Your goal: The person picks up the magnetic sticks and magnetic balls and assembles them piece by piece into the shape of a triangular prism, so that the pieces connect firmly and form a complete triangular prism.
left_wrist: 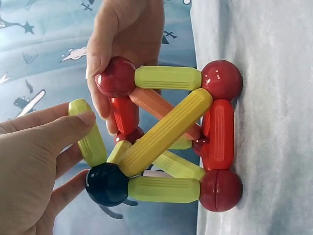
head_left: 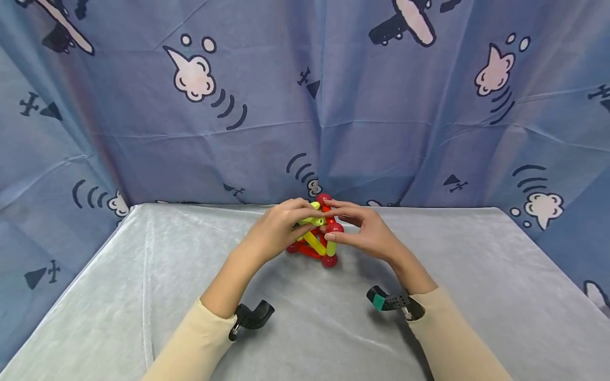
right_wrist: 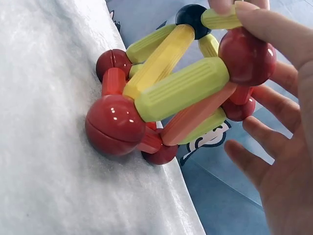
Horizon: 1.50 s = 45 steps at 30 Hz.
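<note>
A ball-and-stick building frame of red balls, a dark blue ball (left_wrist: 106, 185) and red, yellow, orange and light green sticks stands on the table. My left hand (head_left: 281, 227) pinches a light green stick (left_wrist: 90, 142) between thumb and fingers. One end of that stick sits at the dark blue ball, which the head view hides. Over on the other side, my right hand (head_left: 364, 230) holds the frame at an upper red ball (right_wrist: 247, 56), thumb against it and fingers spread behind. A yellow stick (left_wrist: 166, 132) runs diagonally across one side face.
Pale grey cloth covers the table (head_left: 190, 296). Behind its far edge hangs a blue curtain (head_left: 267, 95) printed with planes and clouds. Each wrist carries a black strapped device, seen on the left (head_left: 252, 316) and right (head_left: 395, 301).
</note>
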{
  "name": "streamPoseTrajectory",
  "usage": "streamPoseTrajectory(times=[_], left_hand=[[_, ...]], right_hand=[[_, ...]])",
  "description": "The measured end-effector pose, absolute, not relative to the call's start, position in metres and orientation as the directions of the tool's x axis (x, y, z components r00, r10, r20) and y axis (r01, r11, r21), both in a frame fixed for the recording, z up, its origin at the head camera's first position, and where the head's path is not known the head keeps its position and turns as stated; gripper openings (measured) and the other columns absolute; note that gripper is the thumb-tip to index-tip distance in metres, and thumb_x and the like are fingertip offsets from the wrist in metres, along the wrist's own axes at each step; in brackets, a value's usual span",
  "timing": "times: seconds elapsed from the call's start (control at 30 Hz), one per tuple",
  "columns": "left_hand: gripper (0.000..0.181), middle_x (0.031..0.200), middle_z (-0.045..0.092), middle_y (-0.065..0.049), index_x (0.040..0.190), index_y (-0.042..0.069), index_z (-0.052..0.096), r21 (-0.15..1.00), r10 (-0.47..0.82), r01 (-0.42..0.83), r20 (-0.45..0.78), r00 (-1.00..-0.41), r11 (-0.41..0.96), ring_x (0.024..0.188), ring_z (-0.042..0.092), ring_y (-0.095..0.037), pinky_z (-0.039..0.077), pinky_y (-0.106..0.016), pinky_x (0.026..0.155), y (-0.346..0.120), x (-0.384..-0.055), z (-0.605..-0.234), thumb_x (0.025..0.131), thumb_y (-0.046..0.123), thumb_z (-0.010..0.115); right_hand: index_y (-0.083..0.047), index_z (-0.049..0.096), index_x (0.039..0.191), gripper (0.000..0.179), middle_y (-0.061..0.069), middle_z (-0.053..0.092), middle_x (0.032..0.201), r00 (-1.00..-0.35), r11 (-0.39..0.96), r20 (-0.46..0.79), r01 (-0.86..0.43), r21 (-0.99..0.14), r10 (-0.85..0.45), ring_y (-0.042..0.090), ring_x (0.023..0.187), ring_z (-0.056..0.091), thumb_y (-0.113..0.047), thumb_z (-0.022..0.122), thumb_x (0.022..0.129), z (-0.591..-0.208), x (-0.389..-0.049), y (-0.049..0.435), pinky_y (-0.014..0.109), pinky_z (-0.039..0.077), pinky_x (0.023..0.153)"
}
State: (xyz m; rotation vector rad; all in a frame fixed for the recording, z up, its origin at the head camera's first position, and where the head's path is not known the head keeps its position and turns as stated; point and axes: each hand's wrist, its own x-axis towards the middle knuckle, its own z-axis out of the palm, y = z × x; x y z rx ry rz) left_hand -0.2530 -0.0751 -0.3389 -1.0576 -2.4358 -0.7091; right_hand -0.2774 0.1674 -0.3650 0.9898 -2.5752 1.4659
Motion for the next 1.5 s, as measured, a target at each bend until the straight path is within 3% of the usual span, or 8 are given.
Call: streamPoseTrajectory(times=[0.2,0.33,0.43,0.6,0.83,1.13,1.3,1.5], left_hand=[[0.028,0.11,0.073,-0.002,0.119,0.015,0.075,0.277,0.534,0.724,0.521,-0.666,0.632,0.098,0.067,-0.018,0.058,-0.032,0.089,-0.073,-0.256,-0.343,0.091,0.016,0.076],[0.027,0.112,0.075,-0.001,0.118,0.015,0.075,0.262,0.532,0.704,0.499,-0.684,0.66,0.105,0.067,-0.019,0.056,-0.033,0.095,-0.073,-0.259,-0.345,0.091,0.02,0.075],[0.025,0.111,0.075,0.0,0.115,0.016,0.077,0.185,0.57,0.721,0.496,-0.655,0.668,0.107,0.065,-0.019,0.056,-0.032,0.095,-0.075,-0.26,-0.348,0.09,0.02,0.077],[0.025,0.109,0.075,0.002,0.111,0.018,0.078,0.082,0.611,0.744,0.514,-0.602,0.664,0.109,0.063,-0.02,0.055,-0.032,0.096,-0.075,-0.261,-0.352,0.086,0.019,0.081],[0.02,0.107,0.075,0.001,0.108,0.017,0.079,0.157,0.574,0.728,0.514,-0.637,0.667,0.106,0.063,-0.019,0.056,-0.032,0.094,-0.076,-0.263,-0.353,0.089,0.019,0.078],[0.03,0.124,0.067,-0.003,0.122,0.014,0.072,0.458,0.403,0.543,0.372,-0.836,0.704,0.116,0.064,-0.023,0.054,-0.041,0.103,-0.082,-0.267,-0.349,0.094,0.023,0.074],[0.025,0.118,0.069,-0.004,0.115,0.013,0.075,0.5,0.421,0.559,0.369,-0.829,0.662,0.112,0.066,-0.022,0.055,-0.039,0.099,-0.082,-0.268,-0.348,0.09,0.016,0.077],[0.023,0.121,0.068,-0.005,0.112,0.013,0.076,0.525,0.382,0.526,0.364,-0.849,0.669,0.111,0.065,-0.022,0.057,-0.038,0.095,-0.078,-0.266,-0.352,0.089,0.016,0.078]], right_hand=[[-0.019,0.067,0.132,0.05,0.003,0.051,0.154,-0.787,0.387,0.288,-0.541,-0.747,-0.545,0.029,0.142,0.048,-0.021,0.082,0.085,-0.363,-0.281,0.175,0.055,0.045,0.112],[-0.015,0.072,0.124,0.042,0.008,0.061,0.143,-0.798,0.411,0.298,-0.543,-0.732,-0.524,0.026,0.12,0.064,-0.016,0.083,0.083,-0.361,-0.281,0.182,0.044,0.056,0.098],[-0.013,0.076,0.115,0.034,0.008,0.066,0.132,-0.804,0.41,0.304,-0.539,-0.736,-0.512,0.02,0.104,0.068,-0.015,0.084,0.083,-0.359,-0.281,0.183,0.037,0.058,0.091],[-0.013,0.077,0.109,0.027,0.005,0.069,0.114,-0.803,0.387,0.304,-0.533,-0.753,-0.513,0.015,0.094,0.068,-0.015,0.083,0.083,-0.357,-0.281,0.18,0.035,0.058,0.088],[-0.013,0.075,0.109,0.025,0.005,0.07,0.1,-0.776,0.342,0.306,-0.545,-0.765,-0.552,0.016,0.089,0.069,-0.013,0.082,0.085,-0.356,-0.281,0.177,0.029,0.058,0.085],[-0.012,0.073,0.118,0.029,0.006,0.072,0.114,-0.843,0.478,0.255,-0.489,-0.729,-0.473,0.021,0.104,0.07,-0.021,0.076,0.091,-0.356,-0.279,0.181,0.041,0.059,0.092],[-0.01,0.069,0.127,0.034,0.012,0.07,0.126,-0.883,0.514,0.212,-0.423,-0.747,-0.419,0.03,0.112,0.07,-0.023,0.071,0.095,-0.359,-0.281,0.184,0.045,0.059,0.094],[-0.012,0.067,0.129,0.035,0.013,0.068,0.129,-0.902,0.553,0.188,-0.392,-0.735,-0.389,0.032,0.111,0.071,-0.025,0.07,0.096,-0.36,-0.28,0.182,0.046,0.06,0.092]])
